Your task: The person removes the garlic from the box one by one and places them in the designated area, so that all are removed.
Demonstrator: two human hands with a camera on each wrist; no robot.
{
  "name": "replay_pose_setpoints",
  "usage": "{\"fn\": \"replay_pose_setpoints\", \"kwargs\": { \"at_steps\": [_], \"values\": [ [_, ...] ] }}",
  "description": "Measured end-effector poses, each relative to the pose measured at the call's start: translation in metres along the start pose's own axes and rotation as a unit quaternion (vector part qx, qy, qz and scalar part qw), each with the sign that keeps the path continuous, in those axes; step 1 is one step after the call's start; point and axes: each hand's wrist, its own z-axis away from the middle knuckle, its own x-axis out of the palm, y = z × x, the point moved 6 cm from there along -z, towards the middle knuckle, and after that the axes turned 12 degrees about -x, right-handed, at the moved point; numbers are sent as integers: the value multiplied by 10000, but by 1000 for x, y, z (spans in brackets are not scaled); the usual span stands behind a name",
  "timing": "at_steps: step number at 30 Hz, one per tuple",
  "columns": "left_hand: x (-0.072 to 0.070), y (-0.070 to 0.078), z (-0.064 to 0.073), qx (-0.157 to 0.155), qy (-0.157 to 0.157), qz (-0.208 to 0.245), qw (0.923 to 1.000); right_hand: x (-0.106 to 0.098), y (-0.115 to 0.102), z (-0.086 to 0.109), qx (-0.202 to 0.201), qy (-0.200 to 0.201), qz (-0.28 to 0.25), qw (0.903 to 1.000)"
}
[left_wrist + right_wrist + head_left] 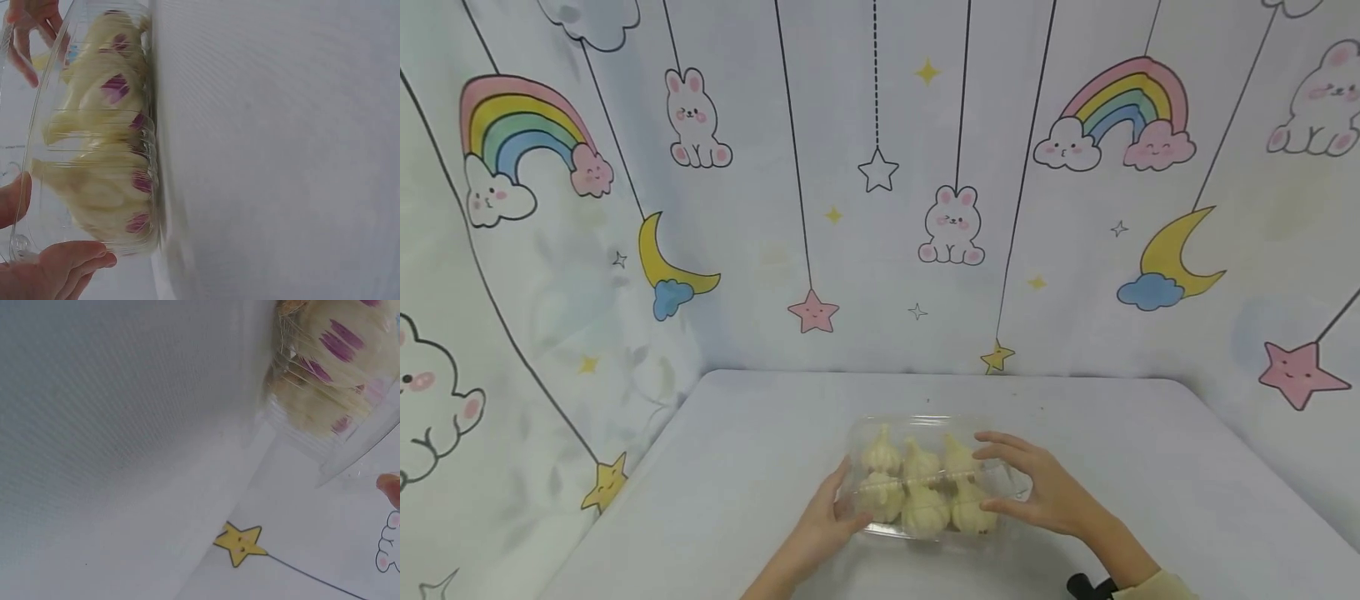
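A clear plastic clamshell box with several pale garlic bulbs in it lies on the table, in the middle of the head view. Purple patches show on the bulbs in both wrist views. My left hand grips the box's left end, thumb on the near side and fingers round the outer side. Beside the right end is my right hand, its fingers spread and bent over the box's corner without closing on it. One fingertip of that hand shows in the right wrist view, by the plastic lid edge.
A white table spreads around the box. Behind it and at both sides hangs a pale cloth with rainbows, moons, stars and rabbits. A black object sits by the right sleeve.
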Motion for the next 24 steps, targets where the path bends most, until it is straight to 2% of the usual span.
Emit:
{"fn": "replay_pose_setpoints", "kwargs": {
  "at_steps": [6, 17, 24],
  "values": [
    [2, 0, 2, 69, -55, 103, 9999, 0, 0, -2, -6, -50, 85, 10000],
    [4, 1, 3, 79, 226, -57, 9997, -3, 1, -8, 23, -174, 95, 9998],
    [1, 0, 5, 76, 430, -162, 9989, -8, 10, -5, 290, -101, -421, 9986]
  ]
}}
